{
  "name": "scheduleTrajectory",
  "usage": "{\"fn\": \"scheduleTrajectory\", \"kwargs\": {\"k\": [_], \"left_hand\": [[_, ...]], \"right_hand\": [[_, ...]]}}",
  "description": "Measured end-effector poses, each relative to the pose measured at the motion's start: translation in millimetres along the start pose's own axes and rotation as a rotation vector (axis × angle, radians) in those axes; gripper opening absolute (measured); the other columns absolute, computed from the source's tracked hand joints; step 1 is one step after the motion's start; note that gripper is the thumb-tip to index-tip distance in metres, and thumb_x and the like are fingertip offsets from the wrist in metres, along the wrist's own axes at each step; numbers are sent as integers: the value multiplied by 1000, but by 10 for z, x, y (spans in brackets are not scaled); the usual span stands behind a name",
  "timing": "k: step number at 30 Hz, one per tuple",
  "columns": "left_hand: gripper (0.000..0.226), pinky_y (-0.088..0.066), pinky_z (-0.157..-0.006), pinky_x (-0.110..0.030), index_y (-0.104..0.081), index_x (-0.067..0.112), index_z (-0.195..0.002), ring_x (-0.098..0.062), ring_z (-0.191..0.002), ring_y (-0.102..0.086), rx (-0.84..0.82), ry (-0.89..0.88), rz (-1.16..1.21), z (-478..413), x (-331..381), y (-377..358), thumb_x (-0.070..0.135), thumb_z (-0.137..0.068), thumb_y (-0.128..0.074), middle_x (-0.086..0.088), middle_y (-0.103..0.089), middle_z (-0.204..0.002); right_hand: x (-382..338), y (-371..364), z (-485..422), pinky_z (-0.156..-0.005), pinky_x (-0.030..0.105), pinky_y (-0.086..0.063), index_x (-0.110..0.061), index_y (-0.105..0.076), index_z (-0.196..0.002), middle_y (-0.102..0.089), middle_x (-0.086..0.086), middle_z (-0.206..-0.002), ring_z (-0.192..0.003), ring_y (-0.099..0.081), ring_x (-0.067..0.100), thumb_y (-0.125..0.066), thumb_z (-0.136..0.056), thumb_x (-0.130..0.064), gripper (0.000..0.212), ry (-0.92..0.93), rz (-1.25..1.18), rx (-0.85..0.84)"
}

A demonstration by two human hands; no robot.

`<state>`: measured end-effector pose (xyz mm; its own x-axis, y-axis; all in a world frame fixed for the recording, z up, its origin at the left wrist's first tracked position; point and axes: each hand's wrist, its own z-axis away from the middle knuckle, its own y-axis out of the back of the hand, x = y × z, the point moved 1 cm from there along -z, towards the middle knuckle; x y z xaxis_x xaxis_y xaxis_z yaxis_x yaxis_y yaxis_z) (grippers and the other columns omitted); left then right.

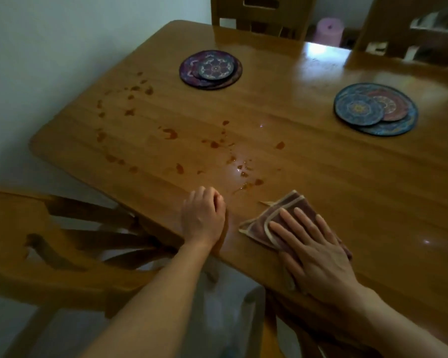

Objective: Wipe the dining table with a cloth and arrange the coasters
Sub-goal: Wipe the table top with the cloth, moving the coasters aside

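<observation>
Flat and open, the grip of the right hand (313,254) presses a folded brownish cloth (274,218) onto the wooden desk (321,177) near its front edge; the fingers lie spread on top and do not close around it. The left hand (203,215) rests loosely curled on the desk edge just beside it, holding nothing. Reddish-brown spill spots (171,134) are scattered beyond both hands, toward the far left corner. Two stacks of round patterned coasters, one purple (210,69) and one blue (375,109), lie further back, well apart. Wiping seems only started. Next the cloth should probably slide forward-left across the stains, before the coasters are arranged.
</observation>
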<state>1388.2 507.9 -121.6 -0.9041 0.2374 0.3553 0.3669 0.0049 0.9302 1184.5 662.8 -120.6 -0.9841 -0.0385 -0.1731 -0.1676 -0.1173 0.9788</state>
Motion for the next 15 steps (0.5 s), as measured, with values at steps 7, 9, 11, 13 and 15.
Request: {"fn": "scheduleTrajectory", "kwargs": {"k": [7, 9, 11, 13, 15], "left_hand": [[10, -32, -76, -27, -45, 25, -90, -11, -80, -38, 71, 40, 0, 6, -36, -120, 34, -93, -44, 6, -46, -88], [11, -34, -77, -29, -49, 23, -96, -12, -83, -40, 104, 29, 7, 8, -31, -127, 33, -91, -48, 4, -50, -92], [18, -33, -81, -29, -51, 22, -102, -15, -90, -47, 129, 35, 9, -12, -61, -147, 34, -92, -46, 2, -55, -101], [30, -34, -93, -32, -54, 20, -112, -17, -105, -51, 134, 28, 53, -8, -41, -117, 39, -94, -38, 0, -57, -116], [42, -35, -104, -39, -54, 18, -122, -17, -118, -50, 130, 25, 74, -30, -34, -114, 43, -97, -31, 0, -55, -130]], "right_hand": [[406, 165, -826, -121, 43, 4, -42, -13, -152, -5, -8, -164, -151, 2, 16, -15, -94, -60, 61, -379, -20, 51], [500, 207, -1210, -120, 44, 5, -41, -13, -153, -3, -9, -164, -150, 3, 17, -17, -96, -59, 59, -445, -23, 52], [546, 226, -1614, -120, 46, 5, -41, -12, -153, -1, -9, -164, -150, 4, 18, -19, -98, -57, 58, -478, -32, 37], [537, 277, -1862, -120, 47, 7, -40, -11, -153, 2, -9, -164, -150, 7, 19, -18, -98, -56, 58, -515, -45, 29], [454, 287, -2051, -120, 48, 9, -41, -10, -153, 3, -7, -164, -150, 9, 20, -17, -98, -57, 58, -488, -72, 17]]}}
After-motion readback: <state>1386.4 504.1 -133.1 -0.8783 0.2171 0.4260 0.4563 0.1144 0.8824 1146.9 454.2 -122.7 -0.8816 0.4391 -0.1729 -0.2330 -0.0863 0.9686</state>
